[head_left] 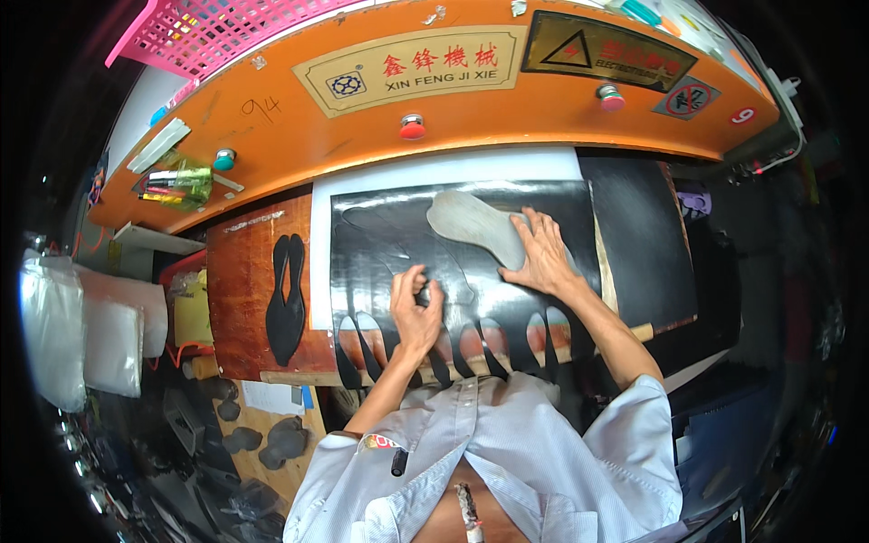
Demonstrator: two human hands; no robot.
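My right hand (543, 255) spans a grey, sole-shaped plate (466, 220), thumb on its near side and fingers across its far side. The plate lies on a glossy black sheet (566, 204). My left hand (416, 310) is at the middle of this sheet, its fingers curled; whatever they may hold is hidden. Faint sole outlines show on the sheet beside that hand. Along the sheet's near edge are several sole-shaped openings (489, 335) with narrow black strips between them. Left of the sheet, black sole-shaped pieces (287, 312) lie together on a reddish-brown board (240, 312).
Across the back runs an orange machine beam (272, 122) with red and green buttons. A pink basket (213, 41) stands on top of it. A white board (321, 271) lies under the sheet, a dark board (638, 235) at right. Clear plastic bags (63, 330) hang at left.
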